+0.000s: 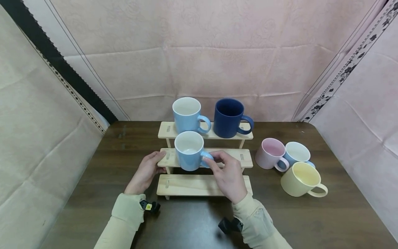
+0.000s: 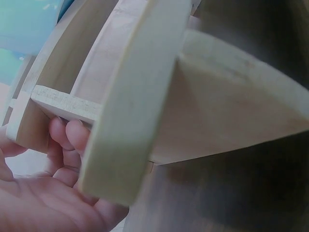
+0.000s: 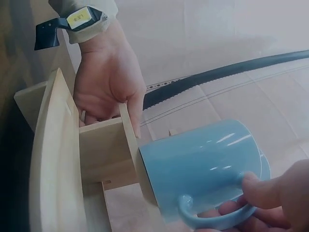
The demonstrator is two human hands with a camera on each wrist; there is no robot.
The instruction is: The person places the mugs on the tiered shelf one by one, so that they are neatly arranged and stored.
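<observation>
A light blue mug (image 1: 187, 156) with a white inside stands upright at the middle step of a three-step wooden rack (image 1: 189, 185). My right hand (image 1: 228, 176) pinches its handle, thumb on top and fingers curled beneath, as the right wrist view shows. My left hand (image 1: 145, 173) grips the left end of that middle step; in the left wrist view its fingertips (image 2: 77, 133) curl in under the board. On the top step, another light blue mug (image 1: 186, 116) is at the left and a dark blue mug (image 1: 228, 119) at the right, handles pointing right.
Right of the rack, a pink mug (image 1: 268, 155), a light blue mug (image 1: 293, 152) and a pale yellow mug (image 1: 296, 181) are grouped close together on the dark wooden table (image 1: 93, 193). Pale patterned cloth (image 1: 217, 69) hangs behind and along both sides.
</observation>
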